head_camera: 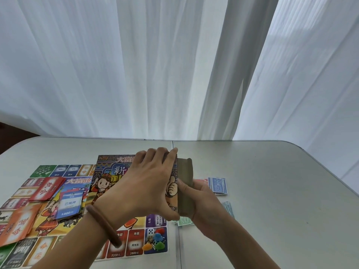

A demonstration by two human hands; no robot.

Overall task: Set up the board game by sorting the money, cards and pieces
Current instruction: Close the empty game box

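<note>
The colourful game box lid is held above the board, with my left hand gripping its top and right edge. My right hand holds the brown cardboard box base from below, right beside the lid. On the board lie a red card stack, an orange card stack and a blue-and-white deed stack. A white die and coloured pawns sit on the board's near right corner. Blue money, green money and pale blue money lie to the right.
A grey folding table carries everything, with a seam running down its middle. White curtains hang right behind the far edge. The table's right edge curves away at the far right corner.
</note>
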